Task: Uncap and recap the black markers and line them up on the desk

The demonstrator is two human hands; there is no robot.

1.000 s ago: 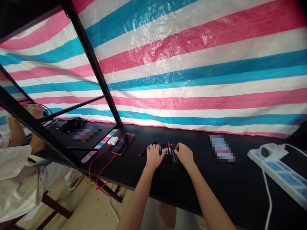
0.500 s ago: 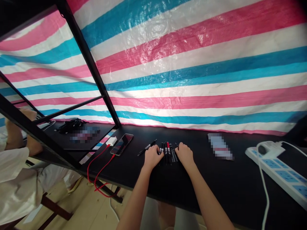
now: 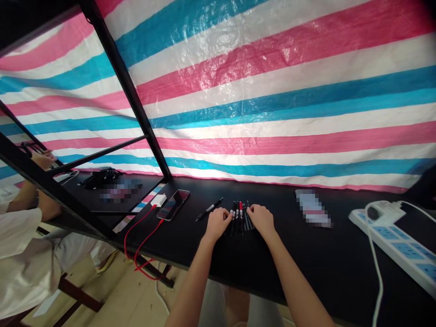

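Several pens [image 3: 240, 219], mostly dark and one with a red part, lie side by side as a row on the black tabletop [image 3: 282, 259]. My left hand [image 3: 218, 224] is curled at the row's left side, its thumb against the pens. On the opposite side my right hand [image 3: 261, 220] presses in with bent fingers, and its fingertips cover part of the outermost pens. The row is squeezed between both hands. A single black pen [image 3: 209, 209] lies slanted, apart from the row, just beyond my left hand.
A phone [image 3: 173, 205] and a white charger [image 3: 158, 200] with red cables are at the left. A blurred-out flat item [image 3: 313, 208] and a white power strip [image 3: 395, 245] lie right. Beyond the black metal frame [image 3: 127, 91] sits another person [image 3: 27, 245].
My left hand has shifted slightly right and my right hand slightly left, so the pens are packed closer. The other person's hand has moved, and dark thin items now show in it.
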